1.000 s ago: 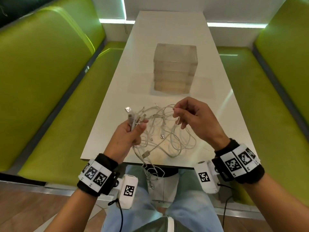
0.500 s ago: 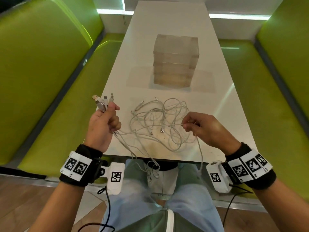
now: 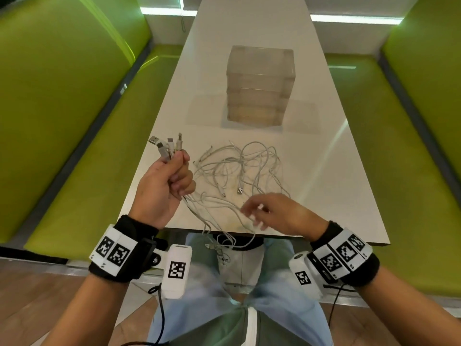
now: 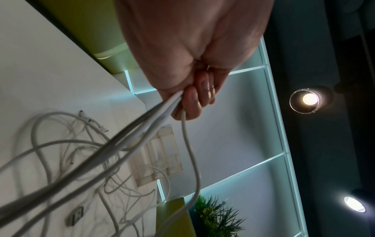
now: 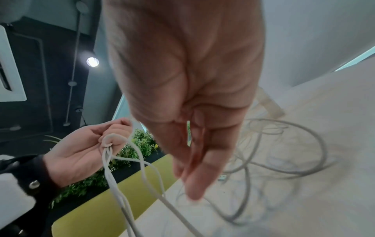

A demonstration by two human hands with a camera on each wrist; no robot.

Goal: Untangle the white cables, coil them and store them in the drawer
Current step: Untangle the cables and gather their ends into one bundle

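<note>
The left hand [image 3: 163, 186] grips a bundle of white cables [image 3: 239, 176] in a fist, plugs sticking out toward 11 o'clock. The rest lies tangled on the worktop [image 3: 324, 151] (some dangling over its near edge). The right hand [image 3: 279, 212] hovers over them, fingers loosely spread. The clear drawer unit [image 3: 259, 86] stands at 12 o'clock, shut.

White cables [image 3: 232, 171], pale grey where they blur, run down from my left grip [image 3: 164, 186]; plug ends [image 3: 166, 146] above that grip are silver and white. Bench [image 3: 324, 146] beneath: white. Drawer unit [image 3: 259, 86] beyond my grips: translucent, beige-tinted. Seats [image 3: 74, 108] either side: lime green with dark grey edging. Wristbands [image 3: 117, 255] behind each grip: black, carrying white tags with black square-code patterns. Jeans [image 3: 189, 315] below: light blue. Floor [image 3: 37, 295]: brown wood grain. Plant [image 4: 215, 213] in the left wrist view: green, yellow-flecked.
</note>
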